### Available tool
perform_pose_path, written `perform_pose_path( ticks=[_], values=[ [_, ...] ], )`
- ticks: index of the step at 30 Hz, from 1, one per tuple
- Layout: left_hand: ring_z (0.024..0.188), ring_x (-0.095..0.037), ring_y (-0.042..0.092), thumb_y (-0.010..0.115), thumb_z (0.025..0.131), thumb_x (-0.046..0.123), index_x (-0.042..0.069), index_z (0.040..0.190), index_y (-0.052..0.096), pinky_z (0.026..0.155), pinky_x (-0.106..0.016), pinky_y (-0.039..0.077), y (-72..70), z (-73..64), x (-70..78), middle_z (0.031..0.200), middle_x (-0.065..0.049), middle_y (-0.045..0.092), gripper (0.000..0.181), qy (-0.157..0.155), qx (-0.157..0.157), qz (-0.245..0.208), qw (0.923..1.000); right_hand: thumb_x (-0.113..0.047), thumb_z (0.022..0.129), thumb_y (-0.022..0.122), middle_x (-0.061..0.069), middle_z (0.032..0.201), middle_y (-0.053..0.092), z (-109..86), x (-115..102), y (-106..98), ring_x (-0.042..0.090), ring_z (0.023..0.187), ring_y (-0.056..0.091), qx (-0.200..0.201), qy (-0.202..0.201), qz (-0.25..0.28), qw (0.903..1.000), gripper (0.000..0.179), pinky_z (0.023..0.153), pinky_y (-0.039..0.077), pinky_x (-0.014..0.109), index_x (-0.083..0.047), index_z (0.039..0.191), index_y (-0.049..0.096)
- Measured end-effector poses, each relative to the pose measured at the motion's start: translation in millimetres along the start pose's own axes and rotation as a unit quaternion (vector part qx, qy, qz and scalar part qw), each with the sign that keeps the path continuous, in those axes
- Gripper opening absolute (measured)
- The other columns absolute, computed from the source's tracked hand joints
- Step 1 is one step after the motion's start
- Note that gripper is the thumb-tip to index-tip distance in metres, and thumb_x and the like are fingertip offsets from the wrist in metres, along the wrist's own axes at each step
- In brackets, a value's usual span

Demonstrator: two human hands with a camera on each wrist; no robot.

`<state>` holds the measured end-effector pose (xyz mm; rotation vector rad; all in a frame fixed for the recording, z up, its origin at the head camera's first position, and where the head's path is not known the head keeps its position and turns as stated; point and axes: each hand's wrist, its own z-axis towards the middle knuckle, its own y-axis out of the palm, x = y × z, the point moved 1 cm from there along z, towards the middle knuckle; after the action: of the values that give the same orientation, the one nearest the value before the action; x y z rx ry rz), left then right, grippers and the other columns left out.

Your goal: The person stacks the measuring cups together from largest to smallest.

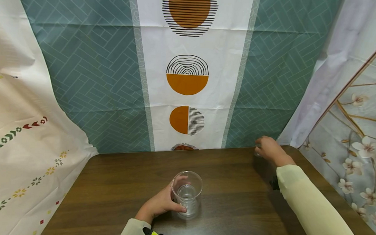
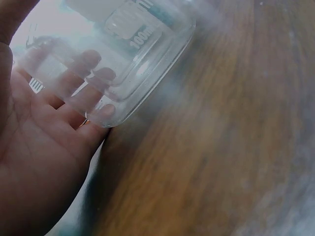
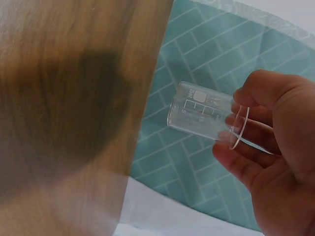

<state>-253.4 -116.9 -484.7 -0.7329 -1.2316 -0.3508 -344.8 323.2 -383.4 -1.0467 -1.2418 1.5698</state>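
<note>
Near the middle of the table, my left hand holds a large clear beaker, thumb on the near side and fingers round the far side. Printed 100 ml marks show on this large beaker's wall in the left wrist view. A smaller clear round shape shows inside it; whether this is another beaker I cannot tell. At the back right, my right hand grips a small clear beaker near its rim, between thumb and fingers. In the head view the hand hides most of this small beaker.
The dark wooden table has its back edge against a green and white patterned cloth. A cream cloth hangs at the left and a flowered cloth at the right. The right arm casts a shadow on the table.
</note>
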Motion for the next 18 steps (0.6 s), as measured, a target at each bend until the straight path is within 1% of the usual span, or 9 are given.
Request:
perform_pose_path(
  ticks=[6,13,18],
  values=[
    [0.122,-0.010,0.049,0.088,0.069,0.021,0.023,0.146,0.030,0.100,-0.022,0.038,0.4,0.0,2.1,0.138,-0.001,0.052,0.097,-0.001,0.005,0.005,1.0000,-0.012,0.091,0.056,0.029,0.111,0.060,0.5,-11,-5,0.045,0.101,0.060,0.010,-0.008,-0.018,0.9998,0.034,0.086,0.048,0.055,0.011,0.114,0.063],
    [0.122,-0.010,0.050,0.087,0.069,0.020,0.018,0.148,0.028,0.099,-0.021,0.040,0.5,-0.4,3.4,0.137,-0.001,0.051,0.098,-0.002,0.004,-0.001,1.0000,-0.012,0.090,0.057,0.029,0.115,0.060,0.0,-27,-15,0.046,0.104,0.059,0.014,-0.014,-0.031,0.9993,0.035,0.086,0.048,0.056,0.010,0.117,0.062],
    [0.121,-0.011,0.050,0.088,0.069,0.022,0.017,0.148,0.028,0.098,-0.022,0.041,0.2,-0.3,2.5,0.137,0.000,0.050,0.100,-0.009,0.004,0.001,0.9999,-0.011,0.090,0.058,0.028,0.115,0.060,-1.5,-37,-20,0.045,0.102,0.060,0.025,-0.022,-0.034,0.9989,0.034,0.084,0.049,0.054,0.010,0.116,0.063]
  ],
)
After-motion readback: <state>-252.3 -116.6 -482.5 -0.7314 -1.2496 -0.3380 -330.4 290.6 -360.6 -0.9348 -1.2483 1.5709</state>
